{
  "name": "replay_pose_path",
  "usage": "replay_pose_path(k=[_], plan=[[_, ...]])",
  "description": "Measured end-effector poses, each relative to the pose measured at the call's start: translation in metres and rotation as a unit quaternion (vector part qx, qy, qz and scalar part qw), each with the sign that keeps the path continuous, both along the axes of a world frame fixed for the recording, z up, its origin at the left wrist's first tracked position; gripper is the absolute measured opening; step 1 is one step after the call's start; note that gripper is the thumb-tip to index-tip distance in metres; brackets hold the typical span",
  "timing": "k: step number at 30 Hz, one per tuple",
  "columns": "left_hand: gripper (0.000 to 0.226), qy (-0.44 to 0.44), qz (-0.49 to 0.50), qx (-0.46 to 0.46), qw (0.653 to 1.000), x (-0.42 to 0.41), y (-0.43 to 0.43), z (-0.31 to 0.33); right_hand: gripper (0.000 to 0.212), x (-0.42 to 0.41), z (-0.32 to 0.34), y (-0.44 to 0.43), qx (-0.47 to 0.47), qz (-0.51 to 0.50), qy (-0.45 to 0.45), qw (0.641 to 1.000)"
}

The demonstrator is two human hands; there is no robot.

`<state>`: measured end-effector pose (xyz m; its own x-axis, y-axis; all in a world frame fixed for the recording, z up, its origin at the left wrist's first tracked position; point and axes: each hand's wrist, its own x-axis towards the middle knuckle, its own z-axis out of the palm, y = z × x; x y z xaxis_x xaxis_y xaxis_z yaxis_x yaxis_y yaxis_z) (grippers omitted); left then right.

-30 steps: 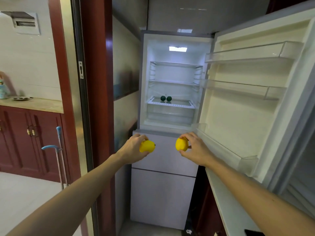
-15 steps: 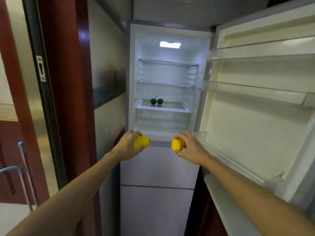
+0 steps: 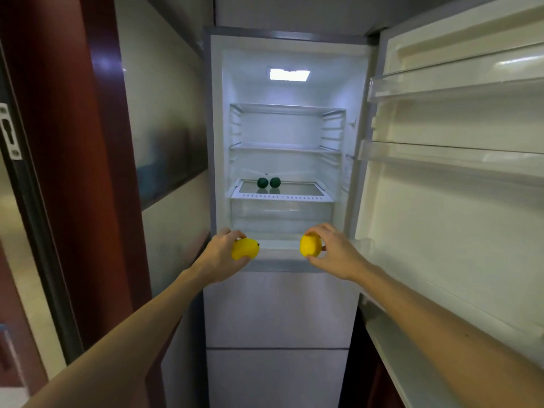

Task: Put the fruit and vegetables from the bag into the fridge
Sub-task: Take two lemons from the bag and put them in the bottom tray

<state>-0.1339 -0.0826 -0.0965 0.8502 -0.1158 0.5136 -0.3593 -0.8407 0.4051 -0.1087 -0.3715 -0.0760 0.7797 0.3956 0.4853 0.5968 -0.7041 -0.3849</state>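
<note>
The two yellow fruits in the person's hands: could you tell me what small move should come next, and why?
Probably reach both hands forward and up onto the glass shelf. The left hand grips a yellow fruit and the right hand a second yellow fruit, both at the lower edge of the open fridge. Two dark green fruits sit at the shelf's back, leaving bare glass in front.

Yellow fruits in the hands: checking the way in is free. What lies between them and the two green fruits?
Head view: only the clear drawer and the shelf's white front rim, no other food.
</note>
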Motion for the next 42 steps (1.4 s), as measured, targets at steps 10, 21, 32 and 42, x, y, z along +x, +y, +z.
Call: replay_pose_path(k=[10,21,32,42], plan=[[0.049,0.009,0.041,-0.011,0.999,0.084,-0.002,0.003,0.051,0.099,0.001,0.003,-0.017,0.027,-0.007,0.999],[0.05,-0.023,0.038,-0.02,0.999,0.172,-0.017,0.022,0.052,0.203,0.018,0.002,-0.006,0.061,-0.002,0.998],[0.052,-0.03,0.052,-0.01,0.998,0.237,-0.005,0.031,0.05,0.278,0.022,0.017,0.01,0.081,-0.025,0.996],[0.049,-0.046,0.036,-0.004,0.998,0.329,0.007,0.049,0.048,0.35,0.023,0.047,0.025,0.093,-0.061,0.993]])
